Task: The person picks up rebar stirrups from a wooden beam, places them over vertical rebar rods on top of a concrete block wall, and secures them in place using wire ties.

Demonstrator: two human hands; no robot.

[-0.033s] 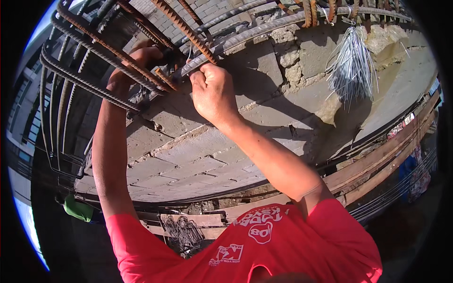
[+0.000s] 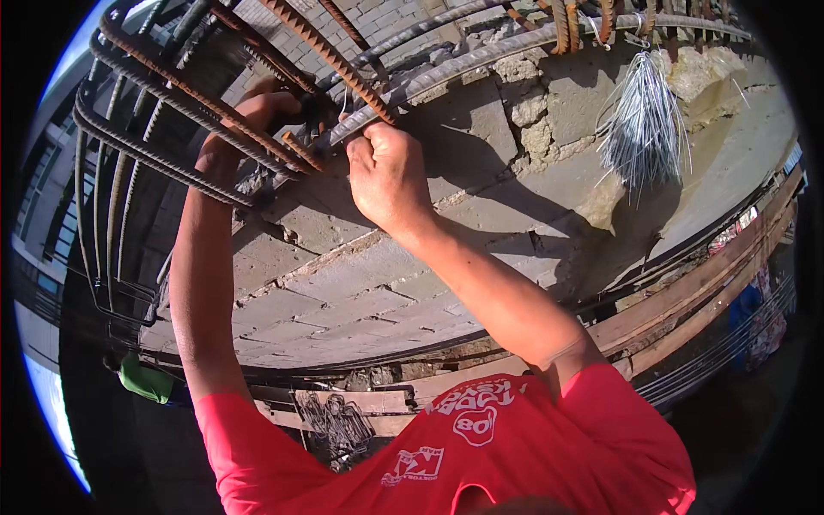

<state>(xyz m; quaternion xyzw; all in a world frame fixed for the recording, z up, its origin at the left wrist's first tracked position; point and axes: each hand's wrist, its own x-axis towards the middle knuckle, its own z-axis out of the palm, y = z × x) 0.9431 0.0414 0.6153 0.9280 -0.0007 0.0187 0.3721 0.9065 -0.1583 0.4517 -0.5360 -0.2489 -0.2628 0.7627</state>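
Note:
My right hand (image 2: 388,172) is closed, its curled fingertips tucked against the underside of a long grey ribbed rebar (image 2: 463,62). A thin pale tie wire (image 2: 346,98) shows just above those fingertips; the grip itself is hidden behind the bar. Farther left, my left hand (image 2: 268,105) reaches behind bent rusty stirrups (image 2: 193,93) to the place where the bars cross. Shadow and steel cover its fingers. Between the hands a short rusty bar end (image 2: 300,150) sticks out, and a rusty ribbed bar (image 2: 330,58) slants down toward the right hand.
Below the bars stands a grey block wall (image 2: 343,283). A bundle of silvery tie wires (image 2: 642,120) hangs at the right. Wooden planks (image 2: 687,296) run along the lower right, and bent steel pieces (image 2: 335,421) lie lower down. A person in green (image 2: 144,379) is at the far left.
The view has shifted very slightly. Both hands keep nearly the same place at the bars.

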